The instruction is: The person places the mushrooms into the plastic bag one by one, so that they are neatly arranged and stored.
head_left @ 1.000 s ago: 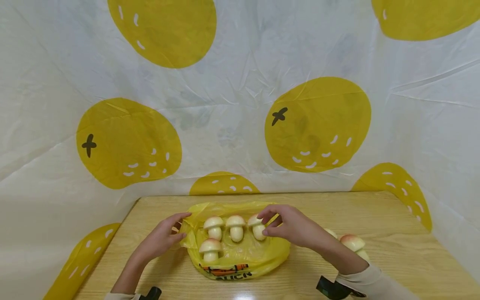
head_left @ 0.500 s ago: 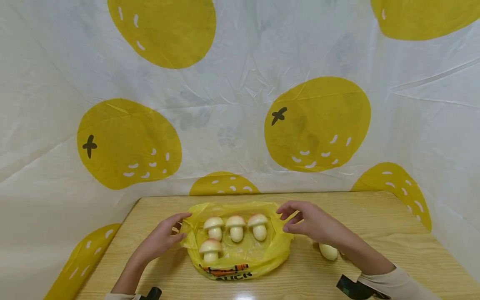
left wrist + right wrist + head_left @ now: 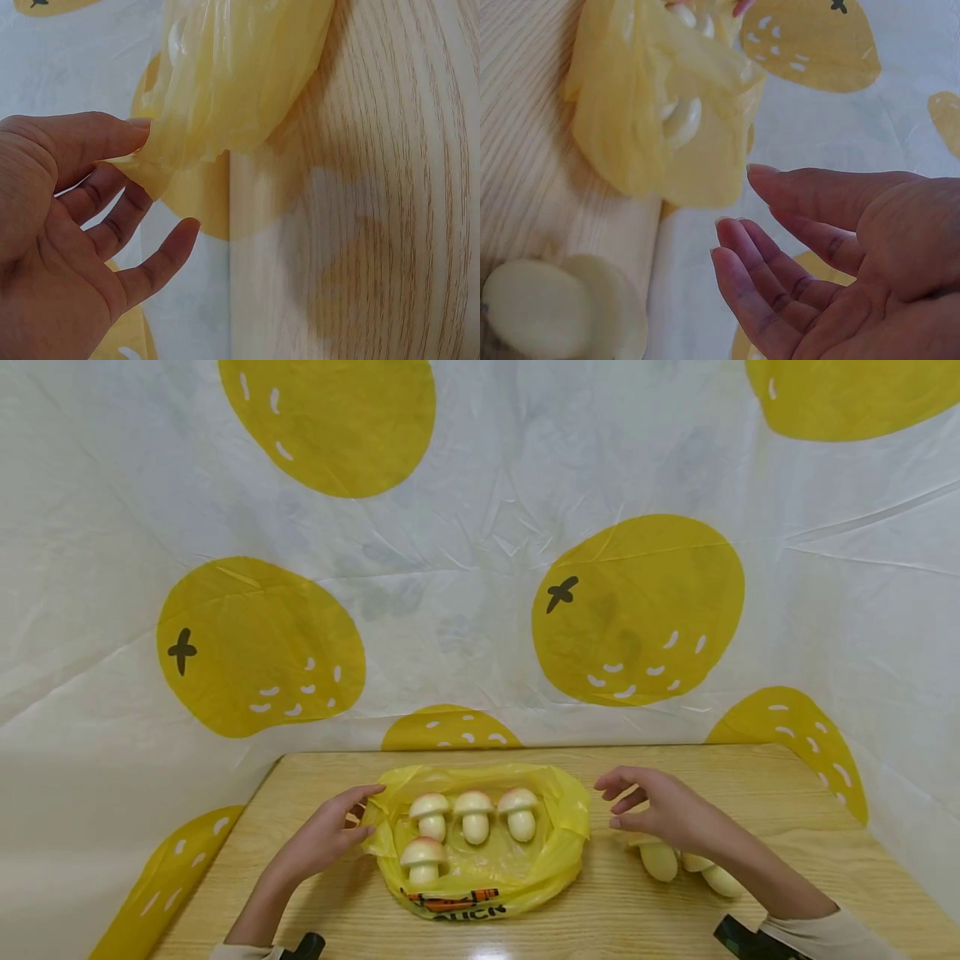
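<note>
In the head view, we judge the yellow bag [image 3: 562, 852] at risk on its unheld side: its limp plastic could sag over the four mushrooms [image 3: 474, 818] inside, and a hard tug by the left hand [image 3: 330, 832] could tip them. The right forearm, low over the loose mushrooms [image 3: 658, 862], could knock them. We find the bag at 3 o'clock from the left hand and at 9 o'clock from the right hand [image 3: 656, 806]; the loose mushrooms sit near 6 o'clock from the latter.

In the left wrist view, we see thumb and fingers pinching the bag's edge, its body rising toward 1 o'clock.

In the right wrist view, we see relaxed fingers holding nothing, the bag apart at 10 o'clock; blur keeps us from telling whether one or two mushrooms lie at 9.
</note>
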Demonstrator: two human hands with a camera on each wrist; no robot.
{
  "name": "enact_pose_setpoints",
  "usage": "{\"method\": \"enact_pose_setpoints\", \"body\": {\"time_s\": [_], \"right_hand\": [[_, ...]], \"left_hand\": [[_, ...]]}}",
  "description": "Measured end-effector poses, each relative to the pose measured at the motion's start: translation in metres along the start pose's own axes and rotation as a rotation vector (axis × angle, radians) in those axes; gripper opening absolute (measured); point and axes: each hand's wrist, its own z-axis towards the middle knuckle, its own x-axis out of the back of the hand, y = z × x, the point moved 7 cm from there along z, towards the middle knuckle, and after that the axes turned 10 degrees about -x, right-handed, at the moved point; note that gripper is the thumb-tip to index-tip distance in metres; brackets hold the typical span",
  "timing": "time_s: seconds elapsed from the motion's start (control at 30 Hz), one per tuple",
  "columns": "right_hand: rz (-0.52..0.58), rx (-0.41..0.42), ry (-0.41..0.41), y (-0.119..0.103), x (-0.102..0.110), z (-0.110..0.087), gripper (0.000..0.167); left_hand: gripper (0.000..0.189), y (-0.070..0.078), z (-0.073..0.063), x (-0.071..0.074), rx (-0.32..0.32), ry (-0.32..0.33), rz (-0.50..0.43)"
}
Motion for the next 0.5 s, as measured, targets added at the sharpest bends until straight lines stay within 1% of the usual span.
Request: {"method": "enact_pose_setpoints", "body": {"time_s": [0.13,0.37,0.5], "right_hand": [[-0.039,-0.019,0.020,0.013,0.006,-0.004,0.041],[-0.169,-0.081,0.081,0.030,0.014,-0.009,0.043],[-0.207,-0.112,0.077,0.037,0.016,-0.008,0.045]], "left_hand": [[0.055,0.000,0.000,0.000,-0.002,-0.002,-0.004],[0.054,0.002,0.000,-0.001,-0.003,-0.005,-0.006],[0.054,0.002,0.001,-0.001,-0.005,-0.001,0.001]]}}
